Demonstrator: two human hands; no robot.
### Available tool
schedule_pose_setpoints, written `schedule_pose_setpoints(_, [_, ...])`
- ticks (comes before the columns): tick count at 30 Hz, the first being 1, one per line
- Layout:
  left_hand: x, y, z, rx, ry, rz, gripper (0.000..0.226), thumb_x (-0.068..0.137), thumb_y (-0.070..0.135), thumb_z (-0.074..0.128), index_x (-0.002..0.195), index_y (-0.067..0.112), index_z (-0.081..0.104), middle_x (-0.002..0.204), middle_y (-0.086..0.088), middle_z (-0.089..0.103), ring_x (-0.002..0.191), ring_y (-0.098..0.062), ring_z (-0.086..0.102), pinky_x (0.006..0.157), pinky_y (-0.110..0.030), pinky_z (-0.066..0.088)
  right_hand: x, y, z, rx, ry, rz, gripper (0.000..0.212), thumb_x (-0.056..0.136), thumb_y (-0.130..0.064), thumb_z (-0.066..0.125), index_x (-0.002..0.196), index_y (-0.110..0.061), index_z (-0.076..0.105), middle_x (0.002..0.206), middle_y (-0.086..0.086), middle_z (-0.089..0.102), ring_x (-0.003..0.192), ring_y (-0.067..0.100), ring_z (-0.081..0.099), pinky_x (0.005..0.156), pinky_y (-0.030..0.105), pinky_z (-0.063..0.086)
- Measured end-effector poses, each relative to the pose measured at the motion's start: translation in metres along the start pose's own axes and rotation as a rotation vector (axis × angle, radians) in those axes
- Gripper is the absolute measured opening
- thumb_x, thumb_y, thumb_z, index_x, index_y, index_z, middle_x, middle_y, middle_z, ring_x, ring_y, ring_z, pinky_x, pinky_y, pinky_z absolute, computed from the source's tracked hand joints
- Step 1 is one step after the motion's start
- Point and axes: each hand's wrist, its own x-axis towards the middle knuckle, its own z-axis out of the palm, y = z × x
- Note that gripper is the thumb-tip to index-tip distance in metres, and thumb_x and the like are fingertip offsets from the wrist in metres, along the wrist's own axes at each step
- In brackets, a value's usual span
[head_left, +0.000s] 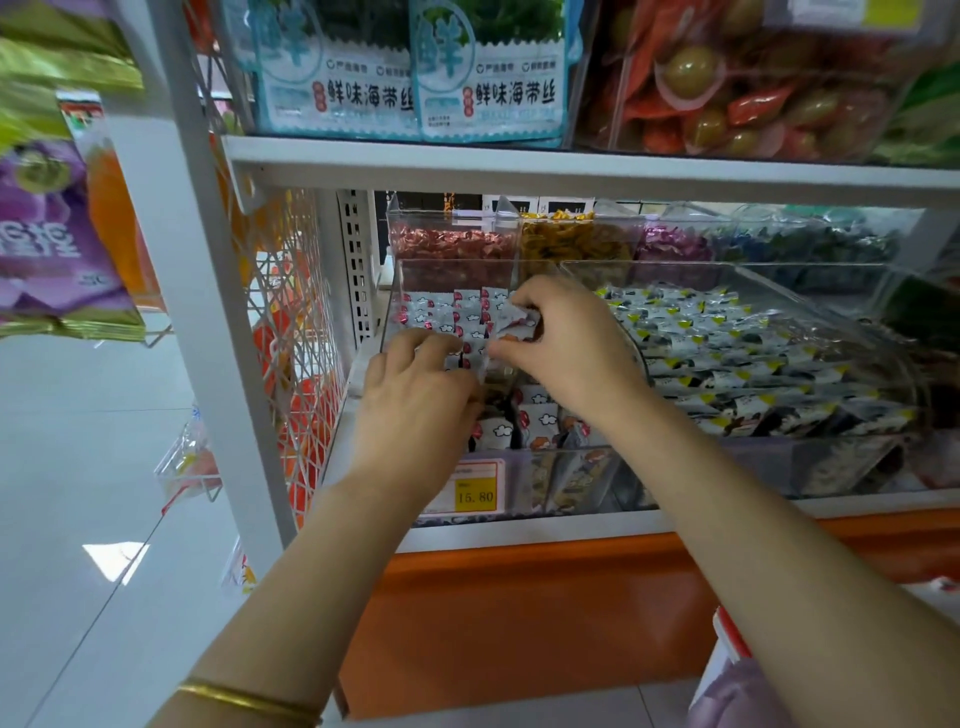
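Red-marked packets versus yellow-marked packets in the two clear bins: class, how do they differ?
The red-marked packets carry red spots and white clouds; the yellow-marked packets carry yellow corners and dark print. The left hand and right hand work among the red-marked packets; neither hand is on the yellow-marked packets. Both are small pale sachets in clear bins.

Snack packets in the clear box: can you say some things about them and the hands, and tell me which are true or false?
1. The right hand pinches a small packet. True.
2. The left hand holds a bottle. False: its fingers touch the packets in the clear bin.
3. The yellow price tag says 15.80. True.
4. The gold bangle is on the right wrist. False: it is on the left wrist.
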Motion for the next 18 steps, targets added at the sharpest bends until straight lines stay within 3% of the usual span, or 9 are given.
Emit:
schedule_pose_setpoints(4, [0.000,0.002,0.000,-0.022,0.019,-0.021,0.022,0.092,0.027,0.053,0.106,0.022,0.069,0.143,0.001,0.041,0.136,-0.024,0.020,0.101,-0.037,0.019,-0.005,0.002,0.009,-0.070,-0.130,-0.025,0.041,0.079,-0.029,0.073,0.114,-0.009,0.062,0.116,0.008,0.057,0.105,0.024,0.054,0.085,0.035,0.044])
schedule_pose_setpoints(7, [0.000,0.002,-0.001,-0.065,0.058,-0.029,0.022,0.092,0.024,0.053,0.107,0.019,0.069,0.140,-0.001,0.044,0.133,-0.024,0.023,0.101,-0.036,0.022,-0.003,0.003,0.010,-0.147,-0.189,-0.050,0.039,0.082,-0.035,0.069,0.114,-0.013,0.065,0.114,0.008,0.059,0.111,0.028,0.050,0.091,0.043,0.042])
schedule_pose_setpoints(10, [-0.001,0.002,-0.004,-0.078,0.053,-0.013,0.025,0.093,0.027,0.052,0.111,0.020,0.068,0.138,0.000,0.046,0.132,-0.023,0.025,0.101,-0.035,0.023,0.000,0.004,0.014,-0.270,-0.282,-0.108,0.023,0.087,-0.037,0.061,0.102,-0.022,0.070,0.104,0.001,0.058,0.112,0.026,0.044,0.088,0.037,0.037])
schedule_pose_setpoints(13, [-0.002,-0.002,-0.005,-0.072,0.087,0.010,0.026,0.092,0.028,0.053,0.108,0.017,0.070,0.134,-0.002,0.050,0.132,-0.025,0.029,0.106,-0.037,0.017,0.000,0.006,0.020,-0.342,-0.413,-0.129,0.021,0.092,-0.038,0.055,0.104,-0.028,0.069,0.109,-0.003,0.061,0.113,0.022,0.038,0.083,0.036,0.026])
schedule_pose_setpoints(18, [-0.005,-0.012,-0.006,-0.051,0.092,0.002,0.026,0.093,0.025,0.052,0.107,0.013,0.069,0.133,-0.005,0.052,0.135,-0.026,0.030,0.114,-0.045,0.014,0.011,0.013,0.018,-0.325,-0.516,-0.146,0.024,0.093,-0.028,0.049,0.107,-0.028,0.068,0.112,-0.005,0.064,0.115,0.021,0.040,0.091,0.039,0.031])
